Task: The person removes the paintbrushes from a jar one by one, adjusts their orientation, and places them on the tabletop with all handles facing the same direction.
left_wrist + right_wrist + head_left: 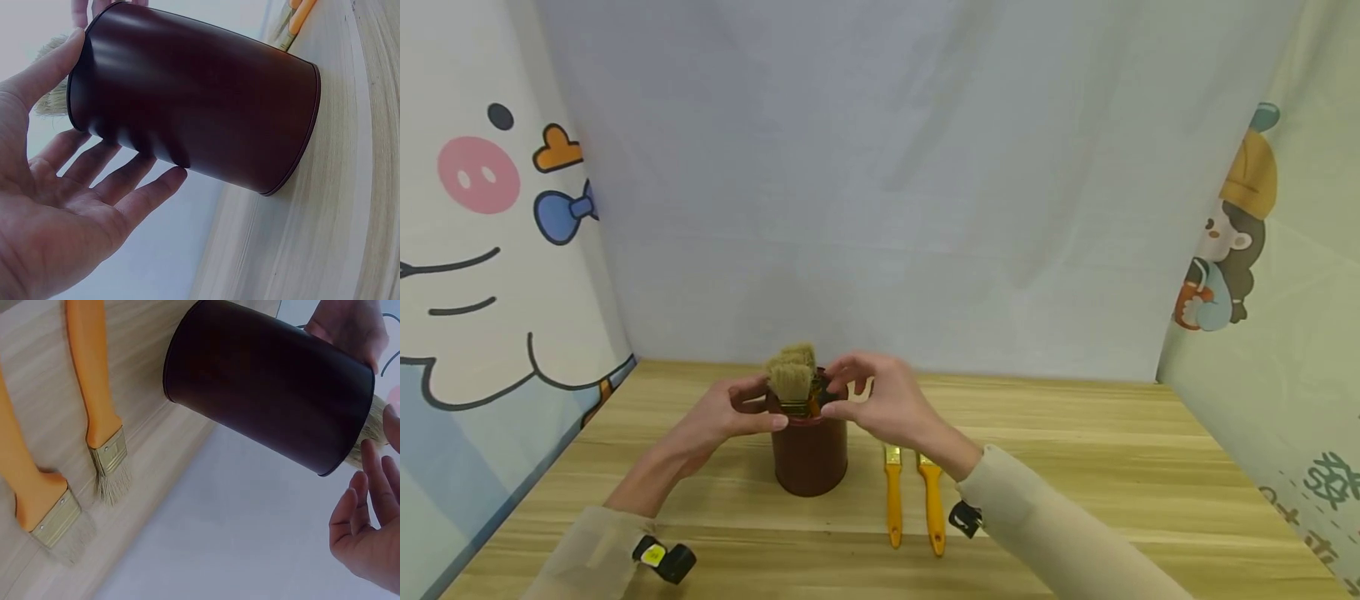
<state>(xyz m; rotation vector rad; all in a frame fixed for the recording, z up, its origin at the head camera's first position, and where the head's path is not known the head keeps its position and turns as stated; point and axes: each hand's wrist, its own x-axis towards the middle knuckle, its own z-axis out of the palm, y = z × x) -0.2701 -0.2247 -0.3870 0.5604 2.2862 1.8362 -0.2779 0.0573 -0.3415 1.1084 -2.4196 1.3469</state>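
A dark reddish-brown pen-holder-like cup point(810, 460) stands upright on the table. Pale bristle paintbrushes point(792, 379) poke out of its top, bristles up, their handles hidden inside. My left hand point(726, 414) holds the cup at its left side; in the left wrist view the thumb lies at the rim and the fingertips point(178, 174) rest against the wall. At the right of the rim is my right hand point(883, 400), thumb by the edge and fingers loosely bent. In the right wrist view its fingers point(373, 472) reach close to the bristles and grip nothing visible.
Two yellow-handled paintbrushes, a narrower one point(893, 500) and a wider one point(933, 507), lie right of the cup with handles toward me. The wooden table point(1060, 500) meets a pale cloth backdrop point(880, 208) behind, with cartoon-printed cloths at both sides.
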